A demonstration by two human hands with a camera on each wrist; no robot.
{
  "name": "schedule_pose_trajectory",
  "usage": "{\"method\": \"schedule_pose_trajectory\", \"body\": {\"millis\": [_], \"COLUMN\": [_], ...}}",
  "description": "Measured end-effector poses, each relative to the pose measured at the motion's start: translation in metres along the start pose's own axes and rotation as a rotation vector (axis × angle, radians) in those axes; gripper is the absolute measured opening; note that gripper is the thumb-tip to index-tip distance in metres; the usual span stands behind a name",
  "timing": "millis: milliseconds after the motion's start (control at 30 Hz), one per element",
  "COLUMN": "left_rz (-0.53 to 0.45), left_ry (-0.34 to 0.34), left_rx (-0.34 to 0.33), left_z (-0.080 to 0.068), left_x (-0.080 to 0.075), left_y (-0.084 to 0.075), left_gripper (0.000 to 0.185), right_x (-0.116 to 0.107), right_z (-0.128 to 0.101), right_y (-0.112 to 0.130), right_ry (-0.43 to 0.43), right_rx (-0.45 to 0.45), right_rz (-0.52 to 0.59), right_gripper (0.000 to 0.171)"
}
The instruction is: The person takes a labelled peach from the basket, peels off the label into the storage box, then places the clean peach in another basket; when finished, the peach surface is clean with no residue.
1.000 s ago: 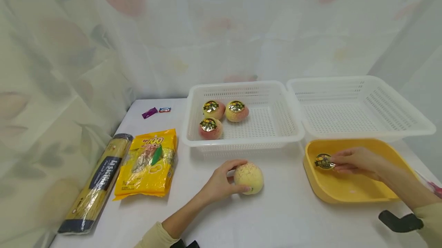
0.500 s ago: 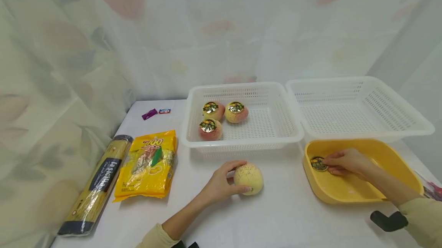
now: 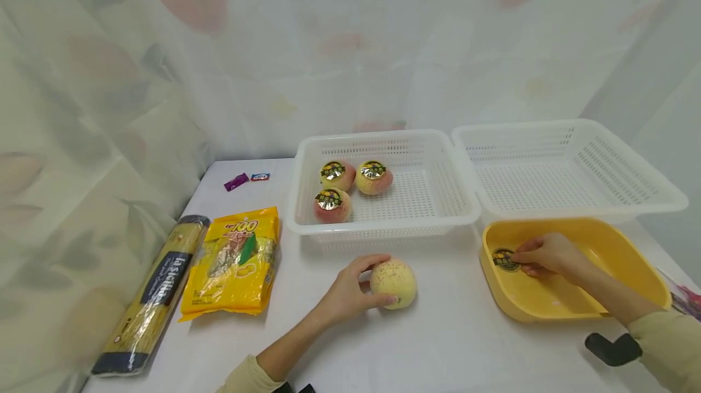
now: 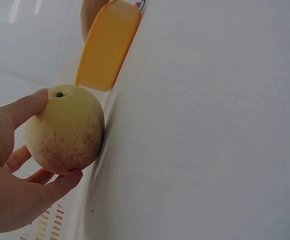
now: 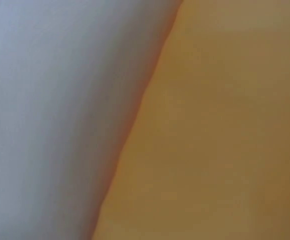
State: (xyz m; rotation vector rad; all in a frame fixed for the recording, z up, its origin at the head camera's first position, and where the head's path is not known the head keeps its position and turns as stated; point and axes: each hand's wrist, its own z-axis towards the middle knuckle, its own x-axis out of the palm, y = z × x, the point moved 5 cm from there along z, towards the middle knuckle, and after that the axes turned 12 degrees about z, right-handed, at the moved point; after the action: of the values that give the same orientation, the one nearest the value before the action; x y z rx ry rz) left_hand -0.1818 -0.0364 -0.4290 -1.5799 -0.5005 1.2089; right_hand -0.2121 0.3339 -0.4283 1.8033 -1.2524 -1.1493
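Note:
My left hand grips a yellow peach with reddish speckles resting on the white table, thumb on one side and fingers on the other. In the left wrist view the same peach shows its dark stem hollow, with the thumb beside it. Over at the right, my right hand reaches inside a yellow plastic basin and pinches the edge of a round dark sticker near the basin's left end. The right wrist view holds only the blurred yellow basin wall; that hand is hidden there.
A white perforated basket holds several peaches with round labels. Another white basket stands behind the basin. At left lie a yellow candy bag, a pack of spaghetti and two small wrapped candies.
My right hand and the sticker have shifted slightly left within the basin, then stayed nearly still. The left hand and its peach have kept their place.

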Motion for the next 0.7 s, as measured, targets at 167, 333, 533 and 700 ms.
{"method": "schedule_pose_trajectory", "body": {"millis": [167, 333, 533, 700], "left_rz": [-0.015, -0.011, 0.004, 0.008], "left_ry": [0.001, 0.001, 0.0, -0.006], "left_rx": [0.004, 0.008, 0.001, 0.009], "left_z": [0.0, 0.0, 0.0, 0.0], "left_x": [0.0, 0.0, 0.0, 0.0], "left_y": [-0.001, -0.002, -0.001, -0.001], "left_gripper": [0.065, 0.065, 0.065, 0.064], "right_x": [-0.007, -0.015, -0.005, 0.023], "right_z": [0.0, -0.004, -0.015, -0.028], "right_y": [0.003, 0.01, 0.032, 0.051], "right_ry": [0.0, 0.123, 0.316, 0.519], "right_rx": [-0.039, -0.029, -0.058, -0.109], "right_rz": [-0.054, 0.023, 0.156, 0.3], "right_gripper": [0.039, 0.053, 0.056, 0.035]}}
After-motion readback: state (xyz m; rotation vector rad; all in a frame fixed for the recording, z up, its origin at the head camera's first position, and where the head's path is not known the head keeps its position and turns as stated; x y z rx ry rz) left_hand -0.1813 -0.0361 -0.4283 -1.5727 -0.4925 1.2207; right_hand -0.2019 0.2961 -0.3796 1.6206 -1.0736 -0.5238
